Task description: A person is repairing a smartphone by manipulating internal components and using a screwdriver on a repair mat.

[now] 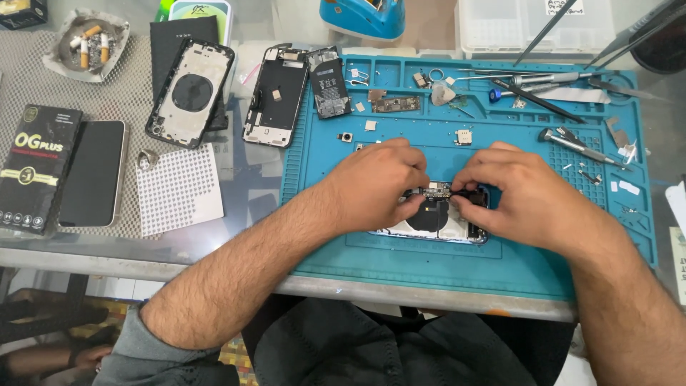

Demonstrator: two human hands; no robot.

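Bright even overhead light, soft shadows, mild glare on glass table, slight edge distortion.

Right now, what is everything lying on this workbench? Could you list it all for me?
Blue silicone repair mat: one, right half of the table.
Opened white phone housing: one, on the mat under both hands.
Small dark circuit part: one, at the housing's top edge, pinched between the fingertips.
Black phone battery: one, mat's upper left edge.
Empty black phone frame: one, left of the battery.
White phone back shell: one, further left.
Silver-handled screwdrivers: several, mat's right side.
Black-screened phone: one, far left.
Black flat box: one, beside that phone.
Ashtray with cigarette butts: one, top left.
Left hand: on the housing.
Right hand: on the housing.
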